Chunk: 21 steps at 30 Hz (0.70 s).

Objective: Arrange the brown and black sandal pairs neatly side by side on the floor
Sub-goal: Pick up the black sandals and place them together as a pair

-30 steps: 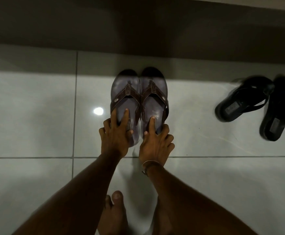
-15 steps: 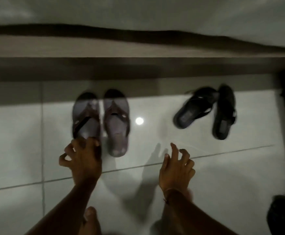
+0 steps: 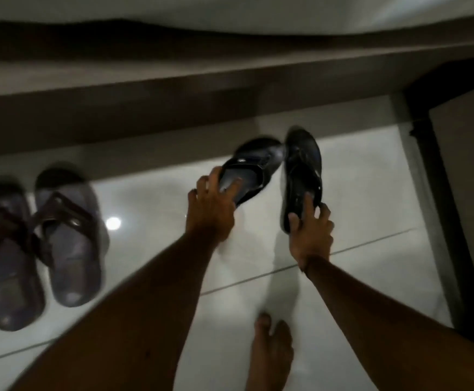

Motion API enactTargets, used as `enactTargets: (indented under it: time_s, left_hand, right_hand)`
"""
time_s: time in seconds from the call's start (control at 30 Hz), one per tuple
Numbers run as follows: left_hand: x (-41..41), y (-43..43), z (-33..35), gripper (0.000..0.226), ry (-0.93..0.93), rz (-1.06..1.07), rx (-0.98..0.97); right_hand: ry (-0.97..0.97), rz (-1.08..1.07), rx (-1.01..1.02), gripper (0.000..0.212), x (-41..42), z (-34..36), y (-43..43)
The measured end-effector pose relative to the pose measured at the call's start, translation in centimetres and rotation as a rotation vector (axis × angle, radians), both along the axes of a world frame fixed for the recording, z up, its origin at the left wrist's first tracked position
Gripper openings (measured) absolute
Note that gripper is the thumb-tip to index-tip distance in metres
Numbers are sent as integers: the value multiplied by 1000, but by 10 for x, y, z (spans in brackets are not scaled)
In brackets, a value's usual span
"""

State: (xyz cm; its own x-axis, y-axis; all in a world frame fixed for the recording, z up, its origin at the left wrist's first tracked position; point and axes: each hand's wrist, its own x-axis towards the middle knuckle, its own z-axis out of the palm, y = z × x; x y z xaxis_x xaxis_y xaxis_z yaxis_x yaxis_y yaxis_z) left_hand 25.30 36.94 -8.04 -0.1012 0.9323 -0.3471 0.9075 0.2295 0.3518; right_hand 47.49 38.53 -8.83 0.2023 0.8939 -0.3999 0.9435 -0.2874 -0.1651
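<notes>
Two brown sandals lie side by side on the white tile floor at the left: one (image 3: 3, 266) at the frame edge, the other (image 3: 68, 241) touching its right side. Two black sandals sit at the centre right. My left hand (image 3: 212, 208) grips the heel end of the left black sandal (image 3: 254, 170), which lies angled with its toe pointing up and right. My right hand (image 3: 310, 231) grips the heel of the right black sandal (image 3: 303, 170), which points straight away from me. The toes of the black sandals almost touch.
A low dark step or ledge (image 3: 173, 88) runs across just behind the sandals. A dark vertical frame (image 3: 441, 210) borders the floor on the right. My bare foot (image 3: 269, 354) stands on the tiles at the bottom centre. A light reflection (image 3: 113, 222) shines beside the brown pair.
Both hands left the brown pair, moved right and took hold of the black sandals' heels. The view has swung right, so the brown pair now sits at the left edge.
</notes>
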Motion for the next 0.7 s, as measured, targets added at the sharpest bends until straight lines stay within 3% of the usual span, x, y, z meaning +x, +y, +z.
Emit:
enactTargets:
  time_s: [0.13,0.43,0.7]
  left_hand:
    - [22,0,-14,62,50,78,-57]
    - [107,-9,0,90,-282,495,-184]
    - [113,2,-4,91,-290,524,-157]
  right_hand:
    - [-34,22,-21,67,3,-9,11]
    - [37,137,-40,66,24,-5,18]
    - [3,162,-49,69,31,-9,20]
